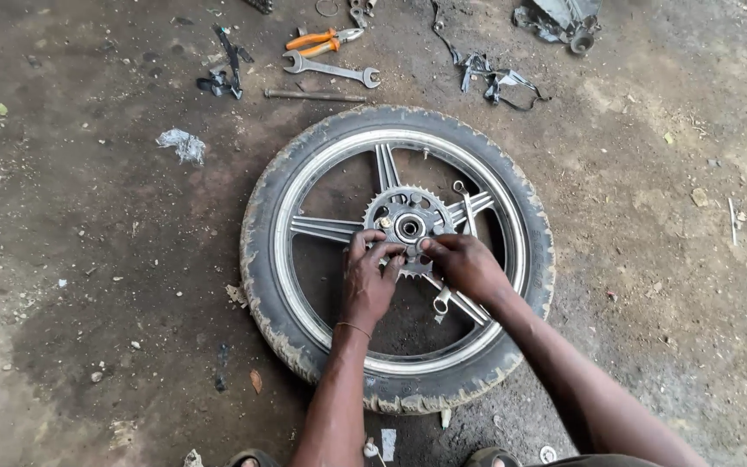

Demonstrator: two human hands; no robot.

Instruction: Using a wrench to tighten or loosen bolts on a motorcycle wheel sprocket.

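— What are the hands on?
— Both meet at the near edge of the sprocket (408,227), at the middle of the wheel (398,258) lying flat on the dirt floor (88,259). The left hand (367,278) presses curled fingers onto the teeth; the right hand (464,265) pinches at the same spot. Whether either grasps a small part, I cannot tell: the fingers hide it.
— Anything in the way?
— A small spanner (441,302) lies on a spoke just near the right hand, and another thin tool (466,207) rests on the spoke at the far right of the hub.
— And around the wheel?
— Far off lie a big spanner (332,69), orange-handled pliers (323,40), a metal rod (315,95), and a tangle of cable and brackets (488,76) at the far right. A crumpled scrap (183,144) sits at the far left.
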